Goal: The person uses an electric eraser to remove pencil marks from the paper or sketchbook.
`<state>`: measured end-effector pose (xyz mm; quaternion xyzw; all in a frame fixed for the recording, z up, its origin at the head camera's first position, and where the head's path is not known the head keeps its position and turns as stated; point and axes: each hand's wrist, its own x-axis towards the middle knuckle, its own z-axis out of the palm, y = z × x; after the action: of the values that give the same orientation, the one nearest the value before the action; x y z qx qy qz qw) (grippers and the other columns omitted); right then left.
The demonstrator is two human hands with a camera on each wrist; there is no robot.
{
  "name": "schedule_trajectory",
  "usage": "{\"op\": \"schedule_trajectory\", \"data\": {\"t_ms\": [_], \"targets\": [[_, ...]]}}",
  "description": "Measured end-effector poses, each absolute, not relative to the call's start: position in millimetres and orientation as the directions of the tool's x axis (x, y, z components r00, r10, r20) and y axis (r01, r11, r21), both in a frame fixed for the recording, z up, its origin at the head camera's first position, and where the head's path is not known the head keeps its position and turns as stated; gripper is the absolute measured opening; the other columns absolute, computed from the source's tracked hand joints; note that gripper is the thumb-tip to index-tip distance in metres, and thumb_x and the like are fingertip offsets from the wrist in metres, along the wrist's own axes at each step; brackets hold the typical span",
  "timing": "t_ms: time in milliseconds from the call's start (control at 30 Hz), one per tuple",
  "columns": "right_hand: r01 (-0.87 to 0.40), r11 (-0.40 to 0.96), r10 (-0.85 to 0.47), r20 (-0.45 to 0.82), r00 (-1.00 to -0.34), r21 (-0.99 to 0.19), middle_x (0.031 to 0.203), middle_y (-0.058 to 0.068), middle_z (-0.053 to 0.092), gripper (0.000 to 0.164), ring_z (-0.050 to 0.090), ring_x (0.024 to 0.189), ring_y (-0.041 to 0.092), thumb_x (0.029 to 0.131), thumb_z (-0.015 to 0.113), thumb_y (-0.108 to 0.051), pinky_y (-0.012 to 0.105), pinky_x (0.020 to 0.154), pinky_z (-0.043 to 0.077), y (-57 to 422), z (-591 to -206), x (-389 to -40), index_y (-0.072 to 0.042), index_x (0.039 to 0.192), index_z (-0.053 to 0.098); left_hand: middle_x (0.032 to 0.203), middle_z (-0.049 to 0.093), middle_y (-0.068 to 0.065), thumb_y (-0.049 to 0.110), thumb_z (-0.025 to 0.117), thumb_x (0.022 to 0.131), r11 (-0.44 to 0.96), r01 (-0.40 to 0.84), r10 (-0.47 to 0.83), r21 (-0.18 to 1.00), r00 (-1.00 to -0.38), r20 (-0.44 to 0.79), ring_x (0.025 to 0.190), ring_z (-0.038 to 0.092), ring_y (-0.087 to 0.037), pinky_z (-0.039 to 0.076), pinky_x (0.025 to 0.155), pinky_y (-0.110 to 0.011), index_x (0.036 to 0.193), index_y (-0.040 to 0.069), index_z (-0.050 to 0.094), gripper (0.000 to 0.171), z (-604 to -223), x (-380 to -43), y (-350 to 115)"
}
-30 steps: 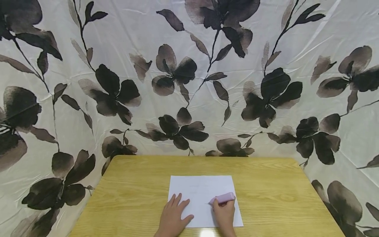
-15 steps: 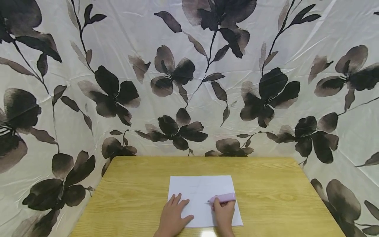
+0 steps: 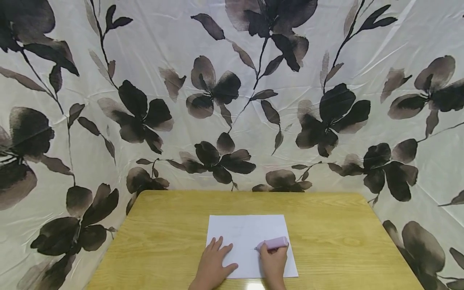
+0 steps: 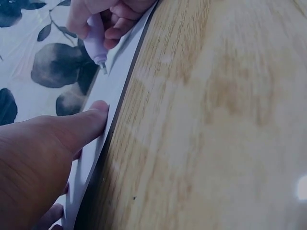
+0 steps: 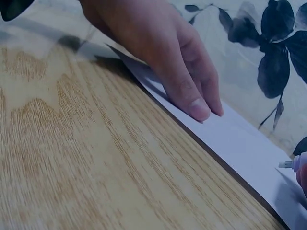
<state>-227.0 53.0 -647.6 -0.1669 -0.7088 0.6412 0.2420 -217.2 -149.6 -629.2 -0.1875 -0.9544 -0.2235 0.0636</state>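
A white sheet of paper (image 3: 250, 225) lies near the front of the wooden table. My left hand (image 3: 214, 264) rests on its left part, fingers spread and thumb pointing right. With bent fingers, my right hand (image 3: 274, 262) grips a thick lilac pen-shaped tool (image 3: 277, 242) over the paper's right half. The tool is tilted, its narrow metal tip pointing left. In the left wrist view the tip of the lilac tool (image 4: 96, 40) is at or just above the paper; contact cannot be told. Only that tool's front end (image 5: 297, 163) shows in the right wrist view.
The yellowish wooden table (image 3: 163, 229) extends around the paper on all sides. Behind and beside it hangs a white cloth (image 3: 282, 137) printed with dark flowers. Light reflects off the table's front edge.
The lilac tool shifts very slightly near the same spot on the paper. My left hand stays in place. The head view sways a little.
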Motion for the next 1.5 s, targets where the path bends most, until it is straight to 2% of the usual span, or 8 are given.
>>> {"op": "schedule_trajectory", "data": {"t_ms": [533, 800, 1133, 1500], "targets": [[-0.037, 0.165, 0.535, 0.120, -0.836, -0.986, 0.068, 0.007, 0.055, 0.035, 0.054, 0.049, 0.013, 0.079, 0.067, 0.004, 0.024, 0.045, 0.047, 50.6, -646.1, -226.8, -0.001, 0.102, 0.041, 0.138, 0.049, -0.026, 0.056, 0.064, 0.084, 0.837, 0.380, 0.332, 0.393, -0.925, 0.186, 0.131, 0.037, -0.049, 0.031, 0.107, -0.058, 0.127, 0.012, 0.064, 0.061, -623.2, -214.8, -150.1], [-0.049, 0.151, 0.517, 0.121, -0.847, -0.987, 0.068, 0.007, 0.056, 0.035, 0.055, 0.050, 0.012, 0.079, 0.069, 0.003, 0.024, 0.046, 0.049, 50.3, -645.1, -226.7, 0.000, 0.101, 0.041, 0.139, 0.049, -0.024, 0.056, 0.065, 0.083, 0.841, 0.377, 0.323, 0.389, -0.925, 0.199, 0.131, 0.037, -0.049, 0.031, 0.107, -0.059, 0.126, 0.013, 0.065, 0.061, -626.1, -215.9, -150.0], [-0.039, 0.128, 0.588, 0.108, -0.802, -0.991, 0.074, 0.009, 0.056, 0.034, 0.056, 0.052, 0.015, 0.079, 0.065, 0.002, 0.025, 0.045, 0.050, 50.2, -643.6, -225.8, -0.001, 0.104, 0.041, 0.142, 0.047, -0.022, 0.058, 0.064, 0.084, 0.848, 0.350, 0.310, 0.398, -0.936, 0.164, 0.134, 0.034, -0.047, 0.030, 0.108, -0.059, 0.129, 0.016, 0.063, 0.062, -626.9, -215.9, -149.5], [-0.022, 0.150, 0.562, 0.103, -0.821, -0.988, 0.073, 0.009, 0.057, 0.034, 0.057, 0.054, 0.018, 0.079, 0.066, 0.002, 0.025, 0.047, 0.049, 51.5, -645.0, -226.2, 0.000, 0.103, 0.041, 0.142, 0.047, -0.022, 0.059, 0.063, 0.084, 0.845, 0.356, 0.310, 0.400, -0.934, 0.176, 0.134, 0.034, -0.047, 0.031, 0.107, -0.059, 0.129, 0.016, 0.063, 0.061, -628.2, -216.0, -150.7]]}}
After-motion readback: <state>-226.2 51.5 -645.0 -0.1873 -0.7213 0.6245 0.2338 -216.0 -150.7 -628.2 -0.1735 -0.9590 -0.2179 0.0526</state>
